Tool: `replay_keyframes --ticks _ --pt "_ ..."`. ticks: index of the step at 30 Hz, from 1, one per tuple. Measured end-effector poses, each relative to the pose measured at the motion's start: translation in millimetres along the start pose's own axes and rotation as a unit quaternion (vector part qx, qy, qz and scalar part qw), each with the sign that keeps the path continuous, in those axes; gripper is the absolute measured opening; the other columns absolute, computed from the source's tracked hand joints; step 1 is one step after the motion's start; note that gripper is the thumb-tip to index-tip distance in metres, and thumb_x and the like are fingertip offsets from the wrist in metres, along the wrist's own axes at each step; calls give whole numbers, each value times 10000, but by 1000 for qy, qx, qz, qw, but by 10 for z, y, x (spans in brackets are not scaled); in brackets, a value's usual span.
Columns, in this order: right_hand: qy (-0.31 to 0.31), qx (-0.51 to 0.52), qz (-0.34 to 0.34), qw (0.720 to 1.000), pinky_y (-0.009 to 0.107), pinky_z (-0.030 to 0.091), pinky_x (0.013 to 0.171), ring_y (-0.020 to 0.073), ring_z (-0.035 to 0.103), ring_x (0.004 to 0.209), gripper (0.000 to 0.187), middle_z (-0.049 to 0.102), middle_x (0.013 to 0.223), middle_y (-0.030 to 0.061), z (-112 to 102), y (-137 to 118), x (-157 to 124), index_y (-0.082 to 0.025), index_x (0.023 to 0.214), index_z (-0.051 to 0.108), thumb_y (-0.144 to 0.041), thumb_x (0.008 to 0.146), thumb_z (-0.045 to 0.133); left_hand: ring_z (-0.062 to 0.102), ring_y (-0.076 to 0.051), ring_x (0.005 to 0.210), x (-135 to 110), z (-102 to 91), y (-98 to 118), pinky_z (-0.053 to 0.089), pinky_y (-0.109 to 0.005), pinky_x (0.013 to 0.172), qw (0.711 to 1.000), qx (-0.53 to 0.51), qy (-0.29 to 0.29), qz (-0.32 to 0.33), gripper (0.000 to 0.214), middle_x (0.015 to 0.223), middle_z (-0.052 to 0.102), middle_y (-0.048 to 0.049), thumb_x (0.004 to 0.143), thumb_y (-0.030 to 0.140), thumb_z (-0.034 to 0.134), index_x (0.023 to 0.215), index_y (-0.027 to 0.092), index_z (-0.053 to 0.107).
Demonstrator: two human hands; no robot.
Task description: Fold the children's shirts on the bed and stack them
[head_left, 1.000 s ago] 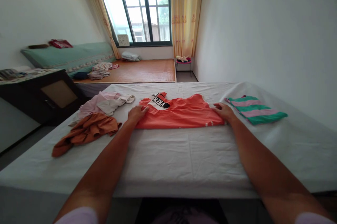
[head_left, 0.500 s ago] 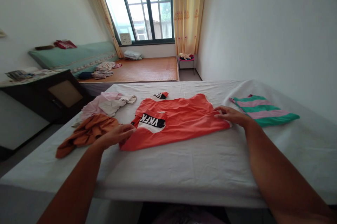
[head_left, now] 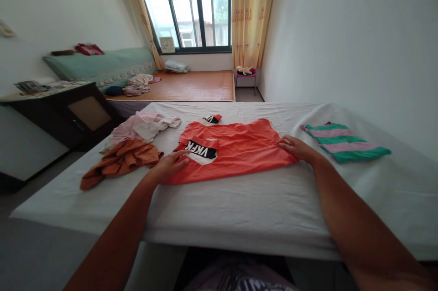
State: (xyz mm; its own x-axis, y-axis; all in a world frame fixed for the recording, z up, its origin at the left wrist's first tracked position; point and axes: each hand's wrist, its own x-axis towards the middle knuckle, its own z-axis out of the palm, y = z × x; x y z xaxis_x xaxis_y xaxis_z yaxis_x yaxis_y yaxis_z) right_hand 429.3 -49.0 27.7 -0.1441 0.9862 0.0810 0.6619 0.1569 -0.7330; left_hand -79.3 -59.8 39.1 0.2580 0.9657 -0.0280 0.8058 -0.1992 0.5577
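Note:
An orange T-shirt [head_left: 239, 149] lies partly folded on the white-sheeted bed, with a black-and-white lettered sleeve [head_left: 201, 148] turned inward. My left hand [head_left: 171, 163] rests over its near left corner, fingers apart and reaching onto that sleeve. At the shirt's right edge, my right hand [head_left: 297, 148] has its fingertips closed on the fabric; the thumb is mostly hidden. A second lettered sleeve [head_left: 212, 119] sticks out at the far left.
A brown garment [head_left: 121, 161] and pink and cream clothes [head_left: 137, 127] are heaped at left. At right lies a folded green-and-pink striped garment [head_left: 345, 140]. Beyond the white sheet [head_left: 246, 218] are a mat-covered bed [head_left: 198, 85], a dark cabinet [head_left: 87, 111] and a pink stool [head_left: 245, 73].
My left hand has shifted right and forward from the shirt's left edge onto the sleeve. My right hand stays at the right edge, its fingertips closer together. The view has shifted slightly.

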Motion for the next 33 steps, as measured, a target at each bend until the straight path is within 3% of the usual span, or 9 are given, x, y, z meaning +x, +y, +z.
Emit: replay_keyframes --ticks 4,8,11,16,20,23,27,30,33 --pt "-13 -73 -23 997 323 464 764 224 601 815 338 679 859 61 7 99 50 -208 822 603 -534 800 518 648 -257 948 -12 25 -1 491 -335 856 1000 -18 1 -11 642 1035 713 -64 800 626 478 1250 197 638" --pt "-43 -71 -29 996 325 468 768 236 617 829 346 699 893 70 -18 83 33 -203 858 617 -531 798 529 593 -266 1126 79 -4 112 432 -338 975 998 34 44 1 557 1236 653 -91 836 501 491 1300 213 601" --pt "-40 -74 -25 996 340 473 771 254 621 839 366 706 875 68 -29 51 23 -209 833 631 -561 777 547 601 -271 1122 114 20 262 435 -356 979 996 76 50 -1 498 1247 646 -101 848 369 491 1311 217 593" --pt "-26 -85 -5 996 362 478 752 283 624 847 413 708 811 65 -42 69 55 -222 788 651 -624 716 589 608 -209 1083 -114 363 599 458 -313 957 976 103 15 189 400 1213 662 -33 893 223 426 1198 301 674" --pt "-42 -73 -4 996 357 481 754 284 629 858 436 715 844 61 -25 109 74 -226 865 681 -625 717 585 576 -217 1103 -323 586 754 488 -340 920 962 160 26 219 446 1275 623 -19 916 182 384 1259 337 623" --pt "-8 -85 -9 996 344 474 749 263 631 821 412 709 835 51 0 99 63 -229 880 678 -602 749 563 552 -216 1168 -315 480 694 469 -349 978 972 122 50 196 483 1344 578 -6 885 168 400 1300 323 591" --pt "53 -79 -12 995 328 474 736 229 618 779 393 690 813 39 17 69 50 -217 913 647 -573 810 515 539 -223 1201 -156 141 395 398 -351 1064 978 -23 188 92 484 1319 591 -61 835 237 454 1295 210 601" --pt "77 -58 11 995 346 491 771 238 627 828 422 700 879 54 13 81 44 -206 972 643 -577 821 508 595 -249 1100 -60 11 143 451 -371 990 981 -115 156 26 542 1230 642 -103 816 398 517 1285 138 598" --pt "46 -15 50 998 376 509 834 265 643 923 510 707 1009 89 -8 103 27 -191 1105 620 -568 762 605 570 -258 1143 -38 48 -10 419 -375 1018 982 -149 113 -13 625 1265 627 -116 823 542 507 1277 123 597"
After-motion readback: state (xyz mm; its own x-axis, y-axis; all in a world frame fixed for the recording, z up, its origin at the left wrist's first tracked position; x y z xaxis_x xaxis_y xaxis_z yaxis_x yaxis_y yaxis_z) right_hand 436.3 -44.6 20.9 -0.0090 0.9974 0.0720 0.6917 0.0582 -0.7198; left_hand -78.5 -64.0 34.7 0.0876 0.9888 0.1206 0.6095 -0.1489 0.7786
